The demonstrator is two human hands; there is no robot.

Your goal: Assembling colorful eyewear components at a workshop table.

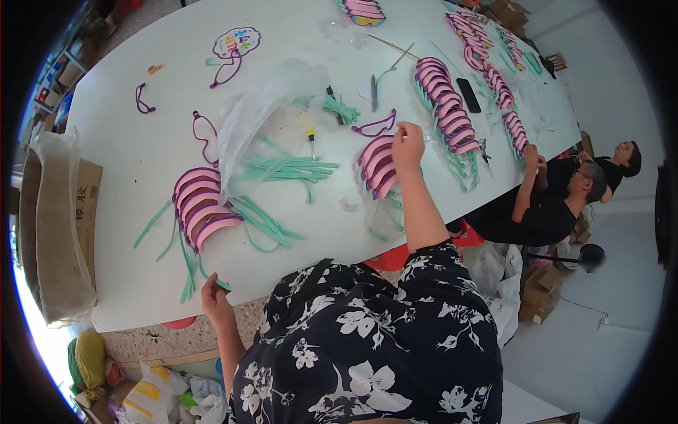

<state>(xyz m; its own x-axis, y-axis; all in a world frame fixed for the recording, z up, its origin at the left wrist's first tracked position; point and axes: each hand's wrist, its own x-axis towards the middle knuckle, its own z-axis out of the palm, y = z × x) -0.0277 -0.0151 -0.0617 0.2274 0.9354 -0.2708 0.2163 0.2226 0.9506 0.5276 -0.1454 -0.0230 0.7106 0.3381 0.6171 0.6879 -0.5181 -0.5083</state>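
Observation:
At the table's near left edge, my left hand (217, 299) pinches the end of a green strap (204, 271). That strap runs up toward a stack of pink goggle-like pieces with purple rims (201, 205), from which several more green straps hang. My right hand (408, 146) is closed over the right side of a shorter stack of the same pink pieces (378, 168). What its fingers hold, if anything, is hidden. Just beyond that hand lies a loose purple goggle frame (378, 126). Between the two stacks, a bundle of green straps (293, 169) lies partly under a clear plastic bag (258, 113).
A long row of pink pieces (446, 106) and a black phone (468, 95) lie to the right. An open cardboard box (86, 212) stands at the left edge. A yellow-capped bottle (311, 138) lies mid-table. Two people sit at the right; a co-worker's hands (533, 161) handle another row.

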